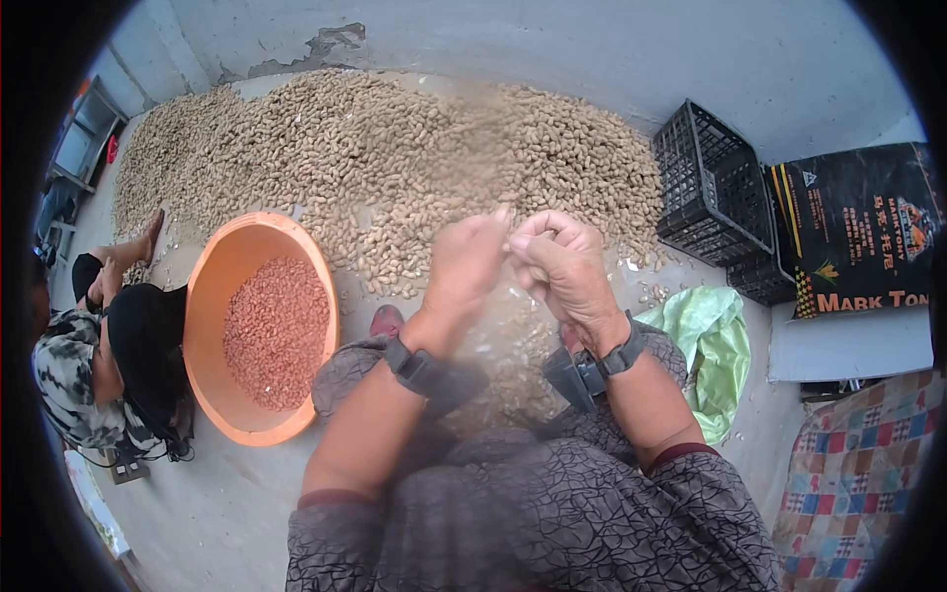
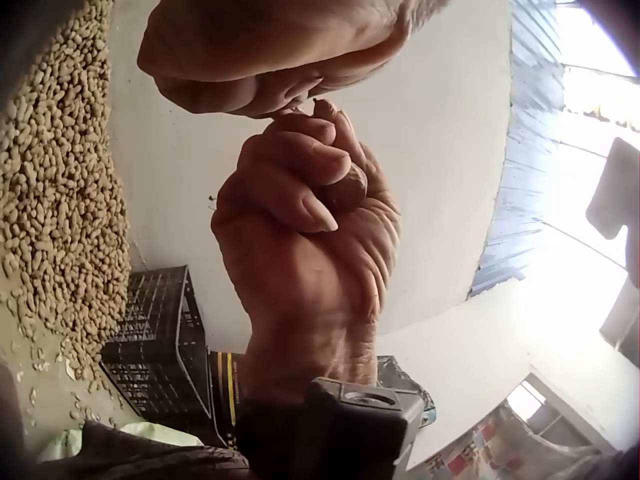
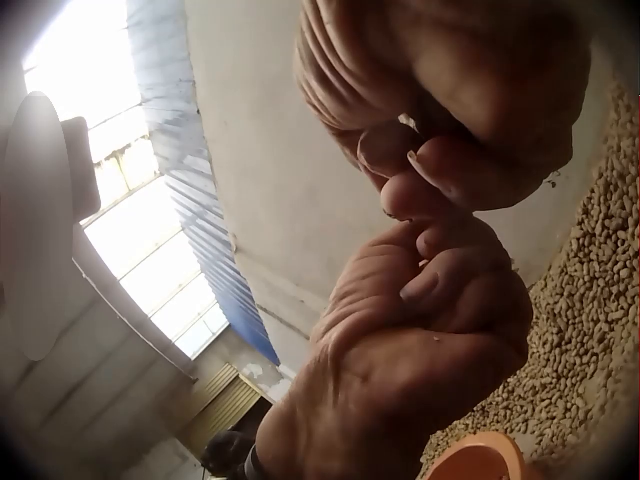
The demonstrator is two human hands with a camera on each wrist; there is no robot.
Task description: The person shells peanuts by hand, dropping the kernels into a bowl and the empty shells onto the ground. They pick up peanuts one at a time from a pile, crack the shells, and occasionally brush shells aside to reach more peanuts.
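My two hands meet at the fingertips over my lap, in front of the peanut heap (image 1: 395,187). My left hand (image 1: 464,266), blurred in the head view, has its fingers bent and pinches at the tip of a small peanut that the fingers mostly hide. My right hand (image 1: 567,261) pinches from the other side, thumb against bent forefinger. In the left wrist view a rounded brown peanut (image 2: 347,188) sits under the curled fingers of that right hand. Broken shells (image 1: 508,365) lie on the floor below, between my feet.
An orange basin (image 1: 202,365) with shelled red peanuts stands at left, beside a seated person (image 1: 128,345). Black crates (image 1: 705,183) and a black printed sack (image 1: 858,227) stand at right. A pale green plastic bag (image 1: 710,345) lies near my right knee.
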